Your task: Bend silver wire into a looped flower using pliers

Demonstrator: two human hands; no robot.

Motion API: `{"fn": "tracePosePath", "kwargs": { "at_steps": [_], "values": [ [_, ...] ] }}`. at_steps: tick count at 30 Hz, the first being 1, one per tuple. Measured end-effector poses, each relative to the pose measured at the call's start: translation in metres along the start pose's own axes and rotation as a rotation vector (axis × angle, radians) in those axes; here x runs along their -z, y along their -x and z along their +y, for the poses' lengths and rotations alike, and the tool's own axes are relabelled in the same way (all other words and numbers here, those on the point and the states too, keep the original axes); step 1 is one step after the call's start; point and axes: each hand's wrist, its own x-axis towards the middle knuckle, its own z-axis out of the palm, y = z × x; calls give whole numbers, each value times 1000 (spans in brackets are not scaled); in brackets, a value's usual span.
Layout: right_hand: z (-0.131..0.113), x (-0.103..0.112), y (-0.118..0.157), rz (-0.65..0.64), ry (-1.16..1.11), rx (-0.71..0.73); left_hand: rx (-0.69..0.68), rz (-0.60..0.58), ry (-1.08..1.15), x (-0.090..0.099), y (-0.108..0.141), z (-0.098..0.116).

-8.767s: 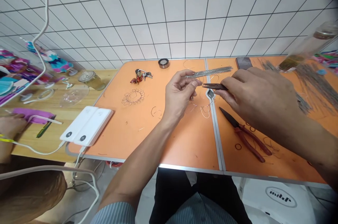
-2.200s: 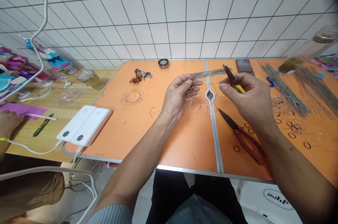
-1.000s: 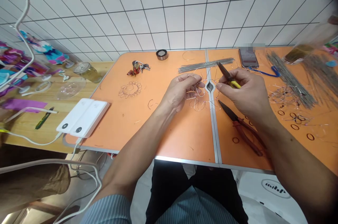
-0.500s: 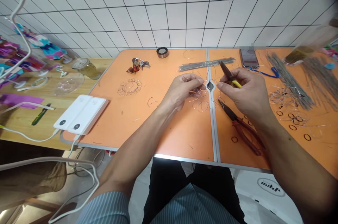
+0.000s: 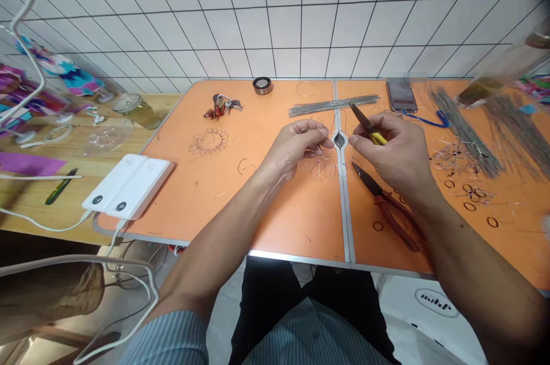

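Note:
Thumb and fingers of my left hand (image 5: 294, 147) pinch a thin wire piece bent into loops (image 5: 325, 169), which hangs just above the orange table, left of the metal seam. My right hand (image 5: 397, 141) is closed around pliers with yellow handles (image 5: 364, 120), their dark jaws pointing up and left. Its thumb and forefinger come together close to the loose wire ends; whether they also grip wire is too fine to tell. Below this hand lie red-handled pliers (image 5: 397, 219), partly covered by my right forearm. A finished-looking ring of wire loops (image 5: 209, 141) rests to the left.
Straight wires (image 5: 333, 105) lie across the seam behind my hands. Keys (image 5: 222, 106), a tape roll (image 5: 262, 86) and a phone (image 5: 402, 95) sit toward the wall. Wire bundles (image 5: 468, 133) and small dark rings (image 5: 492, 222) spread at right. A white power bank (image 5: 129, 186) overlaps the left edge.
The whole view has shifted slightly. Both hands keep nearly the same place and grip, while the yellow-handled pliers have turned a little in my right hand.

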Motion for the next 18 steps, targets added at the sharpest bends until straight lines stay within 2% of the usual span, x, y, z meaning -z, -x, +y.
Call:
{"fn": "tracePosePath", "kwargs": {
  "at_steps": [6,13,18],
  "values": [
    [3,1,-2,-22,-19,8,17,-5,29,0,2,1],
    [5,0,-2,-43,-30,9,-77,36,57,-1,3,1],
    [5,-2,-2,-37,-40,18,-94,48,71,-2,5,3]
  ]
}}
